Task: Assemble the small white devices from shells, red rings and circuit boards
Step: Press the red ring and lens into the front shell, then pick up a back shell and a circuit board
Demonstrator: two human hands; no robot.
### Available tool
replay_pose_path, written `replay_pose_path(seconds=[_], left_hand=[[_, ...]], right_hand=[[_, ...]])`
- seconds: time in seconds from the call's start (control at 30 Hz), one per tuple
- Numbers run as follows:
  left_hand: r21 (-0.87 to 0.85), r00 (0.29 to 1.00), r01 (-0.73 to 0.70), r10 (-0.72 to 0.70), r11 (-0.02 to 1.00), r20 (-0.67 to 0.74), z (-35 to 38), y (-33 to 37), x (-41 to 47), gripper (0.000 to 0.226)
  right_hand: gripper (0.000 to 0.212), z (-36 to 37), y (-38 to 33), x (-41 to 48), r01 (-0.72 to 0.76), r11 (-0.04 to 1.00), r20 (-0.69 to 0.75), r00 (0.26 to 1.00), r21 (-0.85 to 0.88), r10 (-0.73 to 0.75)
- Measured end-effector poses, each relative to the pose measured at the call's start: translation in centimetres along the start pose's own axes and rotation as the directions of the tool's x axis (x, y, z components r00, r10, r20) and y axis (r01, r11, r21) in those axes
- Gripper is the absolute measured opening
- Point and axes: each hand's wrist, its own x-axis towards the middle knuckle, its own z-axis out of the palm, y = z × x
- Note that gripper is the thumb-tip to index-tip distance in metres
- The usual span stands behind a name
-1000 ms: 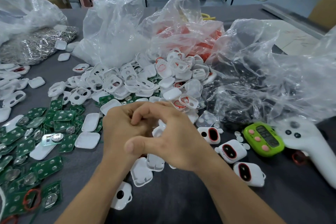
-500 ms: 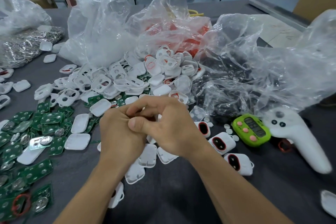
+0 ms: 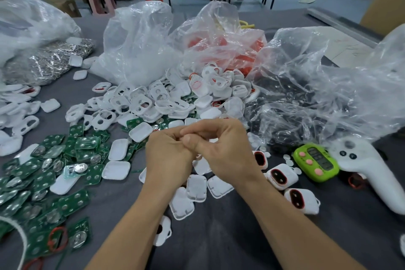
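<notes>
At the far left edge of the dark grey cloth-covered table [image 3: 219, 237] lies a clear plastic bag of shiny silver metal parts [image 3: 48, 61], with loose white plastic shells beside it. Nearer the front left corner spreads a layer of green rectangular circuit boards [image 3: 43, 182], several carrying round silver button cells; a thin red ring [image 3: 57, 238] lies on one board close to the front edge.

Toward the middle of the table, a heap of white plastic shells with oval cut-outs [image 3: 157, 103] sits in front of a crumpled clear bag [image 3: 140, 41] and a second clear bag holding red parts [image 3: 221, 48].

In front of the heap, the left hand [image 3: 168, 160] and right hand [image 3: 225, 153] are pressed together, touching. The left fingers are curled shut; the right thumb and forefinger are pinched closed against the left hand. Whatever they grip is hidden between them, so I cannot tell what it is. Below the hands lie several plain white shell halves [image 3: 197, 186], open side up.

Just right of the right wrist rest three assembled small white devices with red-ringed dark windows [image 3: 282, 176]. Beyond them is a lime-green timer with pink buttons [image 3: 315, 162], then a white handheld controller [image 3: 370, 171] at the right edge, behind which sits a large clear bag of dark parts [image 3: 306, 94].
</notes>
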Motion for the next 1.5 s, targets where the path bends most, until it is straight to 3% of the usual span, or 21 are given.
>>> replay_pose_path(seconds=[0.07,0.13,0.2,0.27,0.3,0.37,0.57,0.83,0.87,0.9,0.93,1.0,1.07,1.13,1.2,1.33,1.5], left_hand=[[-0.125,0.999,0.047,-0.049,0.991,-0.017,-0.2,1.2,-0.4,0.013],[-0.206,0.995,0.089,-0.098,0.974,-0.031,-0.4,1.6,-0.5,0.014],[-0.312,0.982,0.161,-0.184,0.936,-0.045,-1.0,2.1,-0.6,0.016],[-0.384,0.971,0.211,-0.236,0.899,-0.019,-1.3,2.4,-0.6,0.011],[-0.409,0.970,0.225,-0.243,0.884,0.009,-1.4,2.5,-0.6,0.009],[-0.443,0.967,0.246,-0.251,0.862,0.048,-1.3,2.7,-0.6,0.007],[-0.422,0.964,0.264,-0.241,0.867,0.109,-0.9,3.2,-0.9,0.025],[-0.400,0.967,0.253,-0.225,0.881,0.117,-0.7,3.5,-1.2,0.026],[-0.398,0.968,0.252,-0.222,0.882,0.121,-0.7,3.5,-1.3,0.026],[-0.399,0.968,0.250,-0.218,0.882,0.124,-0.7,3.4,-1.3,0.026],[-0.401,0.968,0.248,-0.214,0.882,0.129,-0.7,3.5,-1.4,0.025],[-0.400,0.970,0.242,-0.206,0.884,0.133,-0.7,3.5,-1.4,0.025],[-0.397,0.970,0.239,-0.203,0.886,0.131,-0.6,3.4,-1.4,0.025],[-0.391,0.973,0.229,-0.195,0.891,0.127,-0.4,3.4,-1.5,0.026],[-0.368,0.978,0.205,-0.173,0.907,0.118,-0.3,3.3,-1.5,0.027],[-0.327,0.984,0.173,-0.147,0.929,0.103,-0.3,2.9,-1.0,0.028],[-0.335,0.987,0.156,-0.130,0.929,0.098,-0.2,2.6,-1.0,0.031]], right_hand=[[0.019,-1.1,-0.9,0.1,-0.003,0.988,-0.178,0.984,-0.155,-0.025],[0.015,-3.9,-2.0,0.4,-0.056,0.912,-0.333,0.939,-0.406,-0.091],[0.017,-7.7,-3.1,0.6,-0.237,0.661,-0.334,0.942,-0.712,-0.023],[0.028,-10.5,-3.7,0.4,-0.385,0.318,-0.319,0.917,-0.866,0.241],[0.032,-11.2,-3.8,0.1,-0.409,0.214,-0.323,0.882,-0.887,0.344],[0.033,-11.3,-3.7,-0.4,-0.406,0.160,-0.307,0.850,-0.900,0.427],[0.006,-10.0,-2.8,-1.9,-0.397,0.253,-0.275,0.870,-0.882,0.409],[0.012,-9.9,-1.8,-1.6,-0.342,0.190,-0.250,0.887,-0.920,0.387],[0.015,-10.0,-1.6,-1.5,-0.344,0.218,-0.251,0.897,-0.913,0.364],[0.016,-10.1,-1.4,-1.4,-0.357,0.305,-0.254,0.910,-0.883,0.328],[0.017,-10.1,-1.3,-1.3,-0.376,0.462,-0.266,0.920,-0.803,0.287],[0.020,-9.7,-1.5,-0.6,-0.390,0.809,-0.337,0.907,-0.440,0.254],[0.022,-8.2,-2.0,0.3,-0.379,0.925,-0.326,0.879,-0.032,0.349],[0.022,-5.9,-2.2,1.0,-0.379,0.878,-0.195,0.875,0.292,0.443],[0.021,-4.3,-2.1,1.1,-0.392,0.810,-0.094,0.876,0.436,0.474],[0.011,-3.8,-1.1,0.0,-0.410,0.800,-0.064,0.874,0.439,0.482],[0.023,-4.4,-0.8,-0.6,-0.406,0.815,-0.070,0.878,0.413,0.473]])
